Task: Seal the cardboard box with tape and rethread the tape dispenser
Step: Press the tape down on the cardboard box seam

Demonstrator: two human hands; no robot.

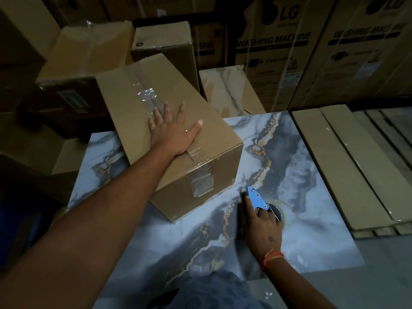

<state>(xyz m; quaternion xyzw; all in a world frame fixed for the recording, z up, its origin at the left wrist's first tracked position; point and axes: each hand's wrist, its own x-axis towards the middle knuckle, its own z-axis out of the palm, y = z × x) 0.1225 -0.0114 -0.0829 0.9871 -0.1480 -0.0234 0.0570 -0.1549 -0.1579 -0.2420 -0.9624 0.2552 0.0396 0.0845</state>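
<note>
A brown cardboard box lies on a marble-patterned surface, its flaps closed. Clear tape runs along its top seam and down its near side. My left hand rests flat on top of the box, fingers spread over the taped seam. My right hand is to the right of the box, low over the surface, wrapped around a blue tape dispenser. The dispenser's blue tip points away from me. Its roll is mostly hidden by my fingers.
Several cardboard boxes are stacked behind and to the left. Large washing machine cartons stand at the back right. Flat cardboard packs lie along the right edge of the surface. My knee shows at the bottom.
</note>
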